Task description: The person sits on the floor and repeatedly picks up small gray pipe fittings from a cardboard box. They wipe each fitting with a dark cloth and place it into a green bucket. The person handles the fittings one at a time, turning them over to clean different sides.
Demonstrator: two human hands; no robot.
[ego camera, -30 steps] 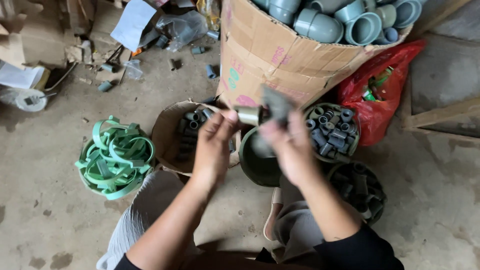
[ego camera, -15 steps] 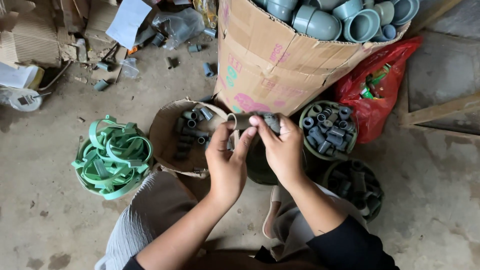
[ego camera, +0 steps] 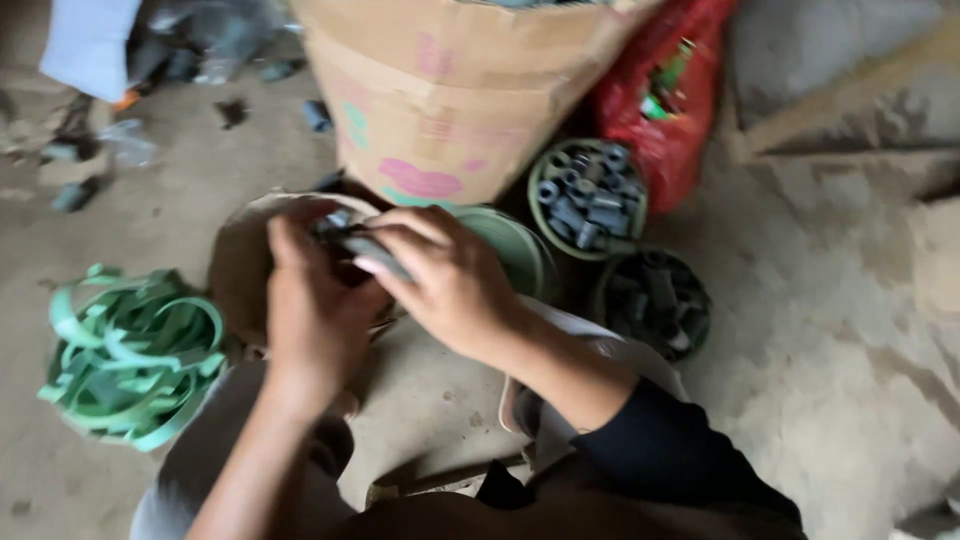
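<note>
Both hands meet over the floor: the left hand (ego camera: 315, 305) and right hand (ego camera: 450, 285) are closed together around a small grey pipe fitting (ego camera: 365, 250), seemingly mid-assembly. Beyond them, tubs of grey fittings (ego camera: 588, 198) remain full; green rings (ego camera: 135, 350) lie left.

1. Small grey pipe fitting (ego camera: 365, 248): a short, dull grey tube piece, blurry, lying roughly sideways and pinched between both hands.
2. It sits above the brown basket, right in front of the big cardboard box. Mostly hidden by fingers.
</note>
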